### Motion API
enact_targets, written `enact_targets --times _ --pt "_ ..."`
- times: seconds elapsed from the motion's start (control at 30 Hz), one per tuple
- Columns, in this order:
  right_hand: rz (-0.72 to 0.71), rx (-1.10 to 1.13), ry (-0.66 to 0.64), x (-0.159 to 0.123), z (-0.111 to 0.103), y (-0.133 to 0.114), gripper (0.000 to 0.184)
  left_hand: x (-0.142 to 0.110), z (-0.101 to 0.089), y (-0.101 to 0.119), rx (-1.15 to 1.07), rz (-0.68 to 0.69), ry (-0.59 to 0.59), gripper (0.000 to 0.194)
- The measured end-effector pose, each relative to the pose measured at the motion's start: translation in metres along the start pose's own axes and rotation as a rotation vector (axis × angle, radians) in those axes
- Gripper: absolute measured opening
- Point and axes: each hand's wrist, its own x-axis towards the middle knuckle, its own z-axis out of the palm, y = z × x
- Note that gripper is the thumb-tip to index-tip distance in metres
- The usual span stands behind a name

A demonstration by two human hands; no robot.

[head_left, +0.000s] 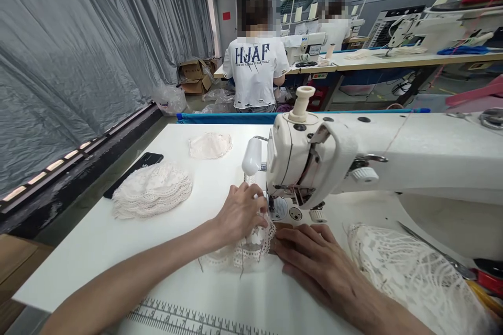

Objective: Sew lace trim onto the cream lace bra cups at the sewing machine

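Note:
A white lace piece (251,251) with scalloped, holed edging and loose threads lies at the needle area of a white sewing machine (302,162). My left hand (240,213) has its fingers curled down on the lace, pinching it just left of the presser foot. Flat on the table, my right hand (314,256) has its fingers stretched out, the tips touching the lace's right edge below the machine head. The fabric directly under the needle is partly hidden by the machine head and my left fingers.
Stacked lace pieces (153,191) rest partly over a black phone (151,158) at left. A single lace piece (210,145) lies farther back. More lace (408,267) and scissors (440,254) are at right. A printed ruler (188,320) runs along the front. Two people sit ahead.

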Motion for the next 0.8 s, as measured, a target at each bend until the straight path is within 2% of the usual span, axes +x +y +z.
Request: enact_targets --times 0.1,0.2,0.3,0.33,0.43,0.5,0.57,0.63,0.7,0.8 --pt "0.087 0.107 -0.064 0.001 -0.004 0.001 0.016 0.002 -0.008 0.003 0.001 -0.129 -0.140 0.021" --pt "0.251 0.247 -0.101 0.006 -0.007 -0.003 0.018 -0.014 -0.015 0.011 -0.096 -0.179 -0.158 0.016" --pt "0.350 0.493 -0.118 0.013 -0.007 -0.016 0.039 -0.042 -0.024 0.025 -0.257 -0.144 -0.084 0.019" --pt "0.351 0.562 -0.131 0.016 -0.007 -0.023 0.039 -0.053 -0.028 0.030 -0.306 -0.126 -0.068 0.019" --pt "0.372 0.611 -0.138 0.017 -0.007 -0.048 0.019 -0.086 -0.041 0.045 -0.408 -0.136 -0.085 0.019" --pt "0.407 0.590 -0.145 0.010 -0.010 -0.067 0.020 -0.108 -0.050 0.052 -0.480 -0.181 -0.138 0.021" --pt "0.429 0.632 -0.201 0.000 -0.015 -0.086 0.017 -0.128 -0.053 0.059 -0.587 -0.206 -0.238 0.031" --pt "0.457 0.758 -0.331 -0.012 -0.020 -0.104 0.017 -0.146 -0.049 0.065 -0.719 -0.219 -0.371 0.039" --pt "0.502 0.868 -0.460 -0.023 -0.022 -0.119 0.018 -0.160 -0.036 0.071 -0.836 -0.241 -0.453 0.039" --pt "0.568 0.904 -0.523 -0.038 -0.017 -0.134 0.016 -0.179 -0.005 0.078 -0.974 -0.308 -0.437 0.033"
